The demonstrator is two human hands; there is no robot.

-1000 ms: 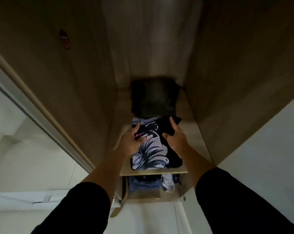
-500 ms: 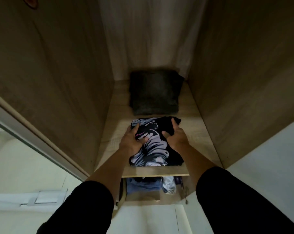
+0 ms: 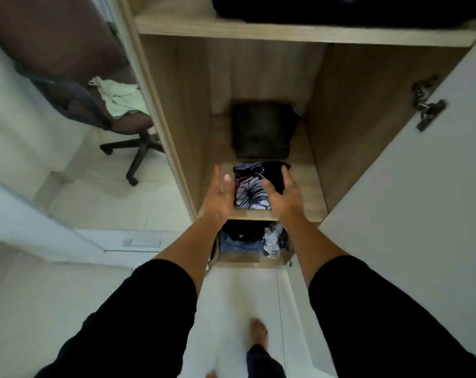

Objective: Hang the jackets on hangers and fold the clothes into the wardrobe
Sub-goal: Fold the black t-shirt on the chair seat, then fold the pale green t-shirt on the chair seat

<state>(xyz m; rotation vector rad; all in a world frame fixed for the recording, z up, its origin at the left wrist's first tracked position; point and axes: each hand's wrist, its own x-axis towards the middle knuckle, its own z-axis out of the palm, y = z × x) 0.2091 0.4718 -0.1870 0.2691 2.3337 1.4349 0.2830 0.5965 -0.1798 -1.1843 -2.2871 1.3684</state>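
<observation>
My left hand (image 3: 217, 193) is open, fingers straight, thumb up, just left of the folded print shirt (image 3: 254, 189) and clear of it. My right hand (image 3: 284, 193) is open too, fingers loosely spread over the shirt's right edge; whether they touch the cloth I cannot tell.

A second ago both palms were pressed flat on that shirt, patting it down at the front of the shelf (image 3: 310, 181). Now they have lifted and drawn back toward me, and my head has pulled out of the cupboard, so the upper shelf (image 3: 286, 32) and the open door (image 3: 408, 200) show. The shirt lies where I set it, square to the shelf edge, just in front of the dark folded item (image 3: 264, 129) at the back. I judge this piece done: folded and stowed, nothing holding it.

Below the shelf sits a compartment of loose clothes (image 3: 252, 241), not neatly folded as far as I can see. Off to my left a pale green cloth (image 3: 122, 98) lies on the chair (image 3: 100, 113), probably a next thing to fold. A dark bulky thing (image 3: 340, 9) rests on the upper shelf.

No brand, label or writing is readable anywhere; the shirt's print is a pattern, not words.
</observation>
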